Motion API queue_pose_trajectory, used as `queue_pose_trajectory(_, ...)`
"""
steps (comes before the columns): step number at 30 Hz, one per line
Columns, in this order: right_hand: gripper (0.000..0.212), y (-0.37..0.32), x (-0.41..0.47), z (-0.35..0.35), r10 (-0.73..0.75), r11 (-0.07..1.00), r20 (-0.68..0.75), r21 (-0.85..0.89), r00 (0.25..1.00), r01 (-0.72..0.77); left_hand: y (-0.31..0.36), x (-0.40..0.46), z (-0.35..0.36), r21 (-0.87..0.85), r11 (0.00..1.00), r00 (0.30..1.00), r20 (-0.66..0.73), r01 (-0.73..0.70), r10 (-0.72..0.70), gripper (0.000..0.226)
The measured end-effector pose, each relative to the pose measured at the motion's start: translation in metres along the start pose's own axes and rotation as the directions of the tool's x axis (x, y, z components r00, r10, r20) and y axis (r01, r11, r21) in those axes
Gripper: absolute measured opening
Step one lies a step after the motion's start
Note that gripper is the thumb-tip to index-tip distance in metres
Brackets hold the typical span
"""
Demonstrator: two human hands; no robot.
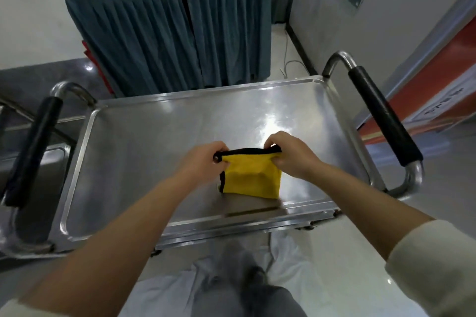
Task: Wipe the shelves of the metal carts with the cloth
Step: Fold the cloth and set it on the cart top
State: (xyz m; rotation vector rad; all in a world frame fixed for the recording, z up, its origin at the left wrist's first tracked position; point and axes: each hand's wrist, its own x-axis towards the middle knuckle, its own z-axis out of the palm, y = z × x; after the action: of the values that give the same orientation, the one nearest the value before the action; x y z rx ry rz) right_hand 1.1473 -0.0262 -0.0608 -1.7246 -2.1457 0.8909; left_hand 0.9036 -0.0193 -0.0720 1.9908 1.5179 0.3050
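Head view: hands (251, 159) pinch cloth (251, 177); skirted table (175, 33) beyond cart (159, 136).

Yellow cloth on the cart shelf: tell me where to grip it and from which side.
Grip the yellow cloth along its black-trimmed far edge, from above at both corners. That edge is raised, while the folded body lies on the shelf.

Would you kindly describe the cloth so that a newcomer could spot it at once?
Start at the shiny steel cart with black-padded handles at both ends. Over its top shelf, near the closest edge, the left hand and right hand pinch a folded yellow cloth with black trim. It is the only brightly coloured item there.
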Motion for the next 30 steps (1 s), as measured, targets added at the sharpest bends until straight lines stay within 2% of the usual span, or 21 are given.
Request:
queue_pose_trajectory(8, 0.031, 0.031, 0.053, 0.017, 0.116, 0.993, -0.026, -0.025, 0.993, -0.117, -0.022, 0.069, 0.017, 0.025, 0.998, 0.998, -0.03, 0.051, -0.05, 0.015)
queue_pose_trajectory(14, 0.053, 0.047, 0.07, 0.029, 0.165, 0.984, 0.176, -0.104, 0.97, -0.148, -0.039, 0.1, 0.036, 0.062, 0.997, 0.998, 0.029, 0.051, -0.053, 0.017)
queue_pose_trajectory(16, 0.047, 0.05, 0.07, 0.035, 0.121, 0.98, 0.164, -0.175, 0.979, -0.092, -0.044, 0.098, 0.04, 0.046, 0.999, 0.999, 0.033, -0.009, 0.007, 0.017)
queue_pose_trajectory(19, 0.038, 0.052, 0.054, 0.038, -0.014, 0.959, 0.089, -0.28, 0.996, 0.039, -0.05, 0.082, 0.04, 0.094, 0.979, 0.982, 0.068, -0.179, 0.174, 0.021)
queue_pose_trajectory(24, 0.045, 0.048, 0.003, 0.054, -0.305, 0.9, 0.04, -0.314, 0.951, 0.302, -0.062, 0.039, 0.044, 0.214, 0.846, 0.866, 0.237, -0.488, 0.44, 0.027)
queue_pose_trajectory(27, 0.05, 0.054, -0.021, 0.073, -0.317, 0.89, 0.033, -0.335, 0.948, 0.31, -0.069, 0.026, 0.052, 0.29, 0.777, 0.826, 0.268, -0.56, 0.495, 0.036)
queue_pose_trajectory(30, 0.053, 0.06, -0.044, 0.092, -0.248, 0.888, 0.086, -0.378, 0.965, 0.261, -0.075, 0.017, 0.058, 0.33, 0.729, 0.799, 0.296, -0.6, 0.524, 0.03)
